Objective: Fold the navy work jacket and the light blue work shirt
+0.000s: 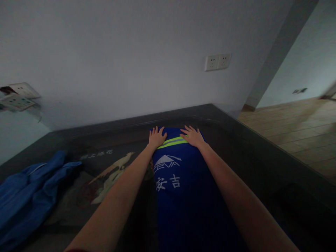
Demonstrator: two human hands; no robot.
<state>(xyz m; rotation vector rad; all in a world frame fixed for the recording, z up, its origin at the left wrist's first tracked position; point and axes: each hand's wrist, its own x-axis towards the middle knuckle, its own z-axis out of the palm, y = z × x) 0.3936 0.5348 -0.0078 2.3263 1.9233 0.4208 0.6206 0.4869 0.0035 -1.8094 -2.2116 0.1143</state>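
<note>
So the blue shirt point(186, 182) is lying in a long narrow strip on the dark counter point(223, 140), running from the near edge toward the wall, and both hands are at its far end. Left hand point(156, 139) is open, palm down on the far left corner; right hand point(193, 137) is open too, fingers spread by the far right edge, neither one clutching anything. Looks like flattening to me. If so, I'd keep that flat-palm contact and press evenly, working outward so the cloth doesn't bunch between the hands. The yellow stripe point(172, 141) makes a handy guide: if it bows, one side's probably getting pulled harder. Go easy sliding, since that glossy top might let the whole thing skate. The near end's too dark to tell about creases. Blue jacket point(34, 196) on the left is well clear, so no snagging worries.
</note>
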